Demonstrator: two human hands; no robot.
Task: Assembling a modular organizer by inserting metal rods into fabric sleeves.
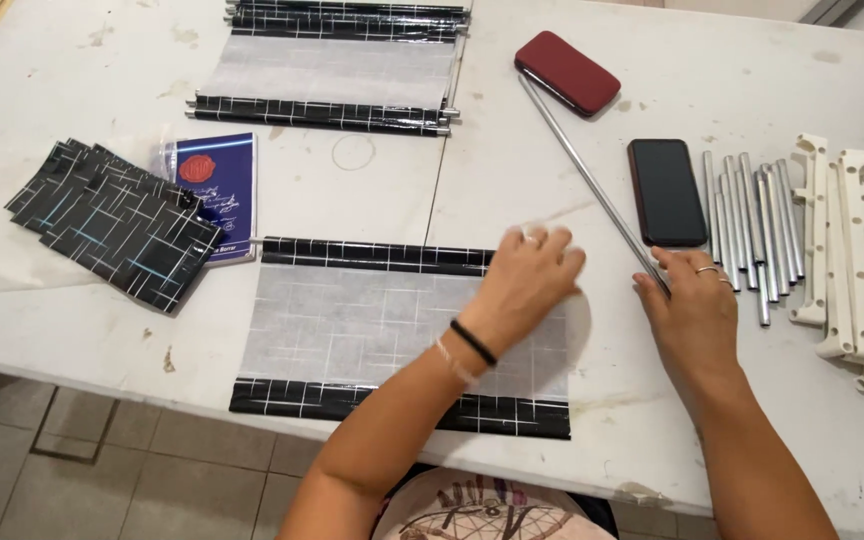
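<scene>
Left hand (530,280) open, palm flat on near fabric panel (352,325), at its far right corner. Right hand (692,305) pinching near end of long metal rod (592,185). Black phone (666,191) just right of rod.

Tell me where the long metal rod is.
Head view, right of centre: the long metal rod slants from the red case to the right hand, beside the black phone.

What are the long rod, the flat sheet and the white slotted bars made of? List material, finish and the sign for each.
Long rod, at the right hand: likely metal, silvery sheen.
Flat sheet, under the left hand: seemingly matte non-woven fabric; glossy black gridded edges.
White slotted bars: probably moulded plastic, smooth off-white.
</scene>
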